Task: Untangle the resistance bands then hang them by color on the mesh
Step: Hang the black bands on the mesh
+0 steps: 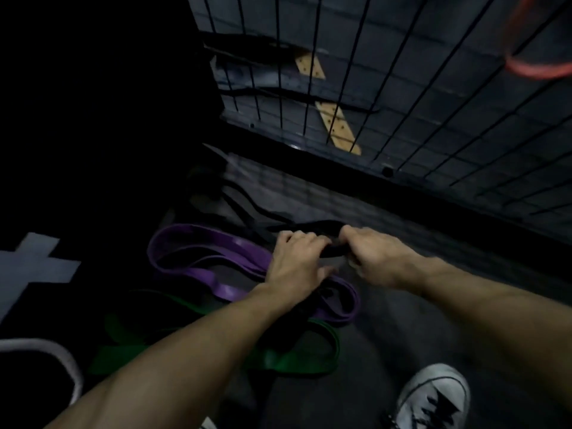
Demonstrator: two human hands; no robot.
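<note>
A tangle of resistance bands lies on the dark floor. A purple band loops on top, a green band lies under it nearer me, and a black band runs off behind my hands. My left hand and my right hand both grip the black band, close together, just above the purple loop. The black wire mesh stands beyond, and a red band hangs on it at the upper right.
My white sneaker stands at the lower right. A grey cross mark is on the floor at the left, a white curved line below it. Wooden strips show behind the mesh. The left side is very dark.
</note>
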